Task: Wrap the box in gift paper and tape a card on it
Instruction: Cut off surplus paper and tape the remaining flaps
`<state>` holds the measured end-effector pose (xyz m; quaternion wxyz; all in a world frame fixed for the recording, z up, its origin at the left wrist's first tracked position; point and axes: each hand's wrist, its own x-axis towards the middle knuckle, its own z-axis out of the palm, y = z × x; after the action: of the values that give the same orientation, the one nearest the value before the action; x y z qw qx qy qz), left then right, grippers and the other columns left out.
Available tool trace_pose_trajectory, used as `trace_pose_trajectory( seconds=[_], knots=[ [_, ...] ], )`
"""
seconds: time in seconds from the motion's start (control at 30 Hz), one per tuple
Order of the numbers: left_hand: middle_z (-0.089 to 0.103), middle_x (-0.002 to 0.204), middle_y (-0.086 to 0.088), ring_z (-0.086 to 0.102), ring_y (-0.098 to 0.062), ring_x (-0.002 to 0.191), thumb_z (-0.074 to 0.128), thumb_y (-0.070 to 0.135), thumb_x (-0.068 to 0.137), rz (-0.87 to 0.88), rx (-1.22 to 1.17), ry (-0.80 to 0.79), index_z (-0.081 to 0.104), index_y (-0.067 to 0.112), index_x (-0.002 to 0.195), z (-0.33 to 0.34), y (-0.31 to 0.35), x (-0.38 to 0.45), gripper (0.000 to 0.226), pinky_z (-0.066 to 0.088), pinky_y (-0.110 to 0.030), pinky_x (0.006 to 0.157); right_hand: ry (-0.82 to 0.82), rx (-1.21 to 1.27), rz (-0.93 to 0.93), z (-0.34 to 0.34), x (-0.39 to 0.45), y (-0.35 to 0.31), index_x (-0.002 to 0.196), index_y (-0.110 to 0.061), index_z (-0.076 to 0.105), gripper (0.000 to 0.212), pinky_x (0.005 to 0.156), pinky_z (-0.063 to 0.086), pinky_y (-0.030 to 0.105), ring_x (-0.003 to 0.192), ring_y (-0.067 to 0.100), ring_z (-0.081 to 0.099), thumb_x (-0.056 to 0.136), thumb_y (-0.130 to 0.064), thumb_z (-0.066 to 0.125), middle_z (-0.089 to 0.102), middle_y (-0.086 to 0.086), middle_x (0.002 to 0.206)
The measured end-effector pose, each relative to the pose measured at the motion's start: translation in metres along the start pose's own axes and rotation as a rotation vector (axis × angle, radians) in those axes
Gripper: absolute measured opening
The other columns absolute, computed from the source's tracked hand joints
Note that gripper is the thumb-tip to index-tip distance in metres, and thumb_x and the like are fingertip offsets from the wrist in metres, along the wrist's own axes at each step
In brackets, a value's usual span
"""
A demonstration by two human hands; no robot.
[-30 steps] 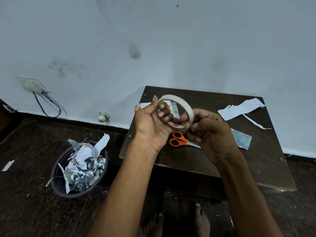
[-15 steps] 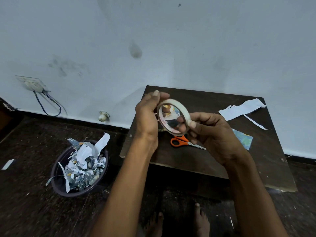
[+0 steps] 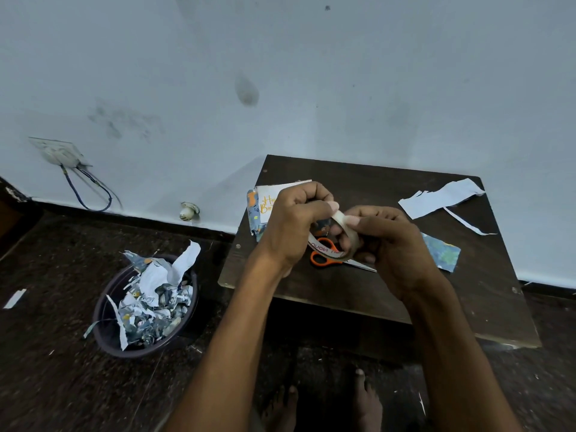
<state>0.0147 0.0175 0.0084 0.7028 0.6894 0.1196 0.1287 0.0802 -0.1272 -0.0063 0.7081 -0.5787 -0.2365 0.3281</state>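
I see the tape roll (image 3: 335, 241) gripped between both curled hands, left (image 3: 293, 226) and right (image 3: 389, 244), above the table's (image 3: 358, 307) left half.

A pale blue wall (image 3: 280, 73), smudged with dark marks, meets a dark speckled floor (image 3: 46, 369). A low dark wooden table (image 3: 467, 307) stands against it (a loose socket plate (image 3: 59, 152) dangles blue wires at left).
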Motion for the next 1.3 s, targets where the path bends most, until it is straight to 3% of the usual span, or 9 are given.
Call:
trace_pose_trajectory(
  seconds=[0.2,0.4,0.5,0.73,0.87,0.97,1.13,1.23,1.3],
  knots=[
    [0.048,0.079,-0.020,0.043,-0.034,0.075,0.053,0.018,0.068,-0.101,-0.157,0.093,0.062,0.007,0.070,-0.001,0.002,0.001,0.015,0.042,-0.035,0.065,-0.016,-0.019,0.006,-0.007,-0.001,-0.002,0.076,-0.007,0.075,0.022,0.043,0.024,0.021,0.052,0.014,0.048,0.079,-0.017,0.056,0.062,0.011,0.064],
    [0.055,0.057,-0.003,0.043,-0.011,0.052,0.047,0.023,0.069,-0.205,-0.063,-0.128,0.061,0.013,0.055,0.002,0.007,-0.006,0.021,0.042,-0.036,0.068,0.121,-0.169,-0.059,-0.012,0.001,0.000,0.062,-0.016,0.066,0.027,0.048,0.029,0.020,0.052,0.011,0.040,0.085,-0.028,0.060,0.053,0.005,0.059],
    [0.052,0.057,-0.004,0.042,-0.011,0.051,0.046,0.023,0.069,-0.223,-0.136,-0.181,0.060,0.009,0.057,0.003,0.007,-0.006,0.023,0.043,-0.032,0.064,0.143,-0.142,-0.085,-0.008,0.001,0.000,0.062,-0.014,0.062,0.030,0.050,0.032,0.021,0.055,0.011,0.039,0.086,-0.031,0.062,0.047,0.013,0.065],
    [0.043,0.060,-0.010,0.041,-0.017,0.054,0.041,0.019,0.066,-0.151,-0.148,-0.217,0.060,0.001,0.068,0.000,0.008,-0.005,0.026,0.043,-0.037,0.069,0.332,0.115,-0.050,-0.008,0.004,-0.003,0.054,-0.023,0.066,0.025,0.056,0.028,0.028,0.058,0.012,0.040,0.078,-0.029,0.062,0.053,-0.005,0.057],
    [0.047,0.054,-0.002,0.042,-0.010,0.052,0.039,0.019,0.069,-0.068,0.059,-0.134,0.065,0.005,0.065,0.003,0.007,-0.004,0.031,0.041,-0.025,0.055,0.294,-0.129,-0.145,-0.012,0.008,0.002,0.064,-0.009,0.062,0.023,0.063,0.035,0.030,0.067,0.023,0.043,0.079,-0.027,0.060,0.050,0.010,0.068],
    [0.047,0.053,-0.001,0.041,-0.009,0.052,0.040,0.018,0.073,-0.060,0.103,-0.143,0.068,0.005,0.068,0.004,0.004,-0.002,0.031,0.039,-0.026,0.055,0.307,-0.263,-0.248,-0.013,0.010,0.007,0.073,-0.008,0.067,0.024,0.073,0.042,0.024,0.078,0.013,0.053,0.084,-0.029,0.063,0.058,0.003,0.080],
    [0.044,0.052,0.001,0.041,-0.006,0.050,0.046,0.023,0.081,-0.059,0.107,-0.155,0.065,0.009,0.063,0.008,0.004,-0.003,0.030,0.038,-0.020,0.052,0.225,-0.202,-0.235,-0.003,0.010,0.009,0.069,0.008,0.056,0.039,0.058,0.042,0.017,0.056,0.009,0.052,0.100,-0.016,0.053,0.060,-0.003,0.057],
    [0.045,0.055,0.001,0.042,-0.008,0.052,0.042,0.023,0.078,-0.103,0.034,-0.219,0.066,0.011,0.067,0.007,0.006,-0.003,0.029,0.043,-0.023,0.056,0.286,-0.040,-0.211,0.000,0.010,0.008,0.064,-0.004,0.062,0.036,0.060,0.043,0.020,0.057,0.016,0.053,0.096,-0.019,0.056,0.056,0.009,0.058],
    [0.045,0.058,-0.001,0.040,-0.011,0.054,0.041,0.024,0.075,-0.120,-0.012,-0.250,0.066,0.010,0.070,0.007,0.007,-0.004,0.029,0.045,-0.025,0.059,0.364,0.065,-0.182,-0.001,0.011,0.006,0.064,-0.010,0.064,0.028,0.069,0.045,0.036,0.069,0.034,0.050,0.081,-0.032,0.066,0.050,0.024,0.071]
  ],
)
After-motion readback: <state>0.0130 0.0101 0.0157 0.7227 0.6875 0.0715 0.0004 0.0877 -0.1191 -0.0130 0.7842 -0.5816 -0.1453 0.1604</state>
